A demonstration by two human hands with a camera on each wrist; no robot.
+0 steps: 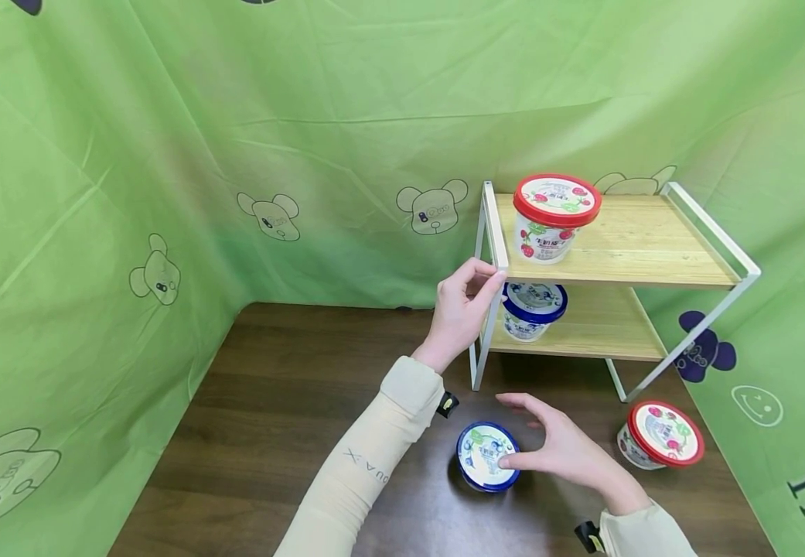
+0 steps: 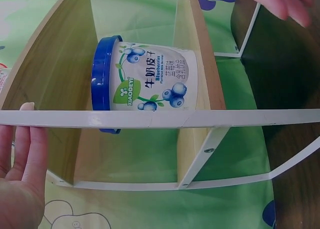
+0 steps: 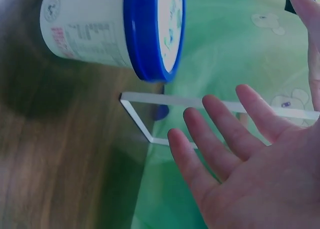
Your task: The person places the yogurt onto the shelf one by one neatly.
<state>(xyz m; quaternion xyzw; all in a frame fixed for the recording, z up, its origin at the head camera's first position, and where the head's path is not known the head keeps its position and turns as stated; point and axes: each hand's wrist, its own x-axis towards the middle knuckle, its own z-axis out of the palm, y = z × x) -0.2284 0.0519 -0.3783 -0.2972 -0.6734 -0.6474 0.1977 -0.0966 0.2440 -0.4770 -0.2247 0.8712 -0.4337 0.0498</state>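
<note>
My left hand (image 1: 459,309) pinches the front left corner of the white metal frame (image 1: 494,232) on a two-tier wooden shelf, thumb and fingers at the bar. Behind that side, a blue-lidded blueberry tub (image 2: 150,79) stands on the lower board; in the head view the upper board partly covers it. My right hand (image 1: 558,449) is spread beside another blue-lidded tub (image 1: 487,458) on the table, the thumb overlapping its lid in the head view. From the right wrist, the fingers (image 3: 227,131) look straight and apart, with the tub's side (image 3: 90,29) beyond them.
On the upper board (image 1: 646,232), toward its left end, stands a red-lidded tub (image 1: 555,216) with strawberry pictures. Another red-lidded tub (image 1: 660,435) sits on the dark wooden table (image 1: 291,433), right of my right hand. Green cloth (image 1: 346,100) with bear drawings surrounds the table's back and sides.
</note>
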